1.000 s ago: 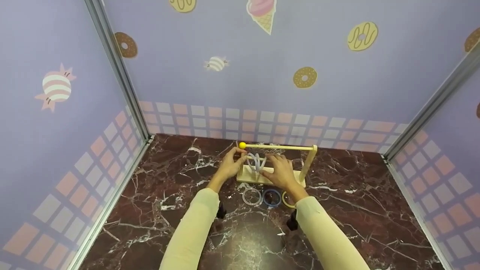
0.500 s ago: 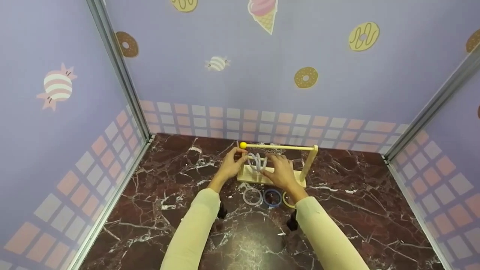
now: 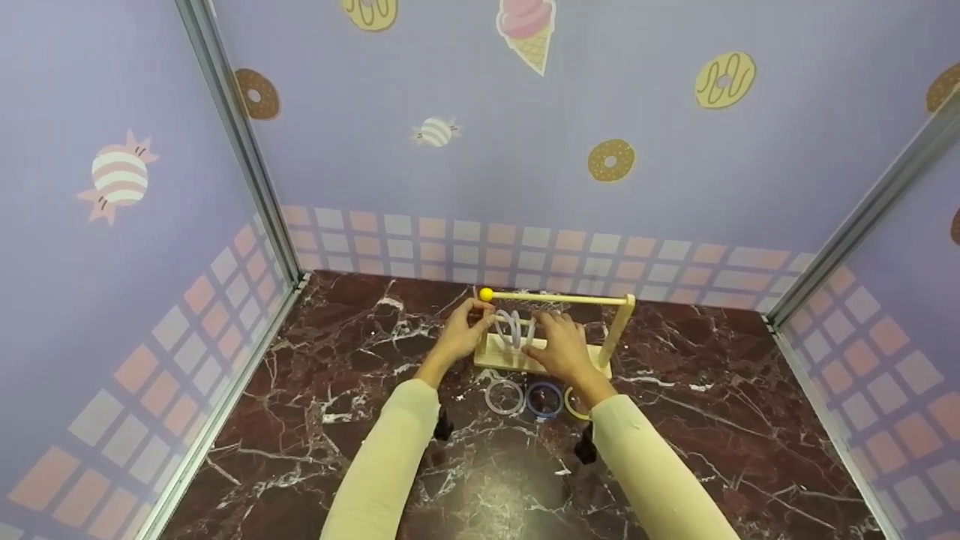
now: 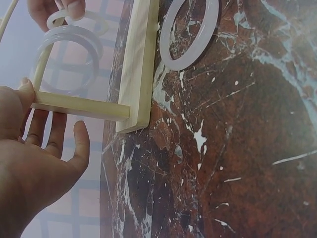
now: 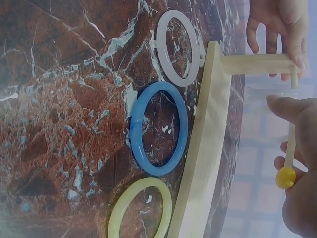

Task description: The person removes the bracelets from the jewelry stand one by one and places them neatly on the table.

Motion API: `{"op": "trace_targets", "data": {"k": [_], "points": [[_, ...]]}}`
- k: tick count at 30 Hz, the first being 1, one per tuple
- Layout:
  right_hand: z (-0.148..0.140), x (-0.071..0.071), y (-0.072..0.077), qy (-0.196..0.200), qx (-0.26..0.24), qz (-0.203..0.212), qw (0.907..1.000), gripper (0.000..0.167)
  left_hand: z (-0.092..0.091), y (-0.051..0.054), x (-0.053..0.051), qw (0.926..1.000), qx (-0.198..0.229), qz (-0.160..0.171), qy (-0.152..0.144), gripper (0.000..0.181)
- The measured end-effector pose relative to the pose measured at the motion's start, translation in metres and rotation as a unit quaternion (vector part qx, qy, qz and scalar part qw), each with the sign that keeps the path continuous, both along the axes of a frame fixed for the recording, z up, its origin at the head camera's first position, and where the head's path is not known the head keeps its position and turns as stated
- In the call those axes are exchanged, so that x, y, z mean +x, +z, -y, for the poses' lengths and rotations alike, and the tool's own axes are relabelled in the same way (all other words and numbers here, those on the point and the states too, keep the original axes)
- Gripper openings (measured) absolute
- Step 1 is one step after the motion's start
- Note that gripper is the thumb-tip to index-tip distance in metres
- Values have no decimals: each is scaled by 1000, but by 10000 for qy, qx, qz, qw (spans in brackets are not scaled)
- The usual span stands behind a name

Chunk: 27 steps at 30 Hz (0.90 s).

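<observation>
Clear whitish rings (image 3: 510,330) hang around the lower rod of a wooden stand (image 3: 504,358). My left hand (image 3: 459,335) grips the rod's left end where it meets the short upright (image 4: 79,106), thumb on one side and fingers behind. With thumb and fingertips, my right hand (image 3: 562,345) pinches one clear ring (image 4: 94,21), to the right of two others (image 4: 74,44) on the same rod. In the right wrist view the left hand (image 5: 282,25) is at the upright's end, and the right hand (image 5: 302,131) partly hides the rod.
On the marble surface in front of the stand lie a clear ring (image 3: 504,380), a blue ring (image 5: 136,124) and a yellow ring (image 5: 115,218). Above the hands runs an upper rod (image 3: 562,298) with a yellow ball (image 3: 486,295). A patterned wall (image 3: 465,180) rises behind.
The head view has shifted slightly. Both hands keep almost the same places on the stand and the ring.
</observation>
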State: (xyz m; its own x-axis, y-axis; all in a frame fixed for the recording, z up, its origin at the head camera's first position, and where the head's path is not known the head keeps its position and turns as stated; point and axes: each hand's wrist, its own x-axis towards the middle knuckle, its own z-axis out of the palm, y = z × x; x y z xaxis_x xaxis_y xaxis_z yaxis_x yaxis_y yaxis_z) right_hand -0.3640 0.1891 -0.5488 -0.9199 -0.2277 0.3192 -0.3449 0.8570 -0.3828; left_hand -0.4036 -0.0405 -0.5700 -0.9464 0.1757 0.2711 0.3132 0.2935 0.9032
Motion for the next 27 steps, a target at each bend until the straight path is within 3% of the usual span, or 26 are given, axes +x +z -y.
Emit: {"op": "trace_targets", "data": {"k": [16,27], "points": [[-2,4,2,-24,289,-23,9996,60,-1,-2,3,9997,152,160,-53,20],[-20,5,15,91,214,-78,9997,62,-1,2,2,10000,28,50,16,20]]}}
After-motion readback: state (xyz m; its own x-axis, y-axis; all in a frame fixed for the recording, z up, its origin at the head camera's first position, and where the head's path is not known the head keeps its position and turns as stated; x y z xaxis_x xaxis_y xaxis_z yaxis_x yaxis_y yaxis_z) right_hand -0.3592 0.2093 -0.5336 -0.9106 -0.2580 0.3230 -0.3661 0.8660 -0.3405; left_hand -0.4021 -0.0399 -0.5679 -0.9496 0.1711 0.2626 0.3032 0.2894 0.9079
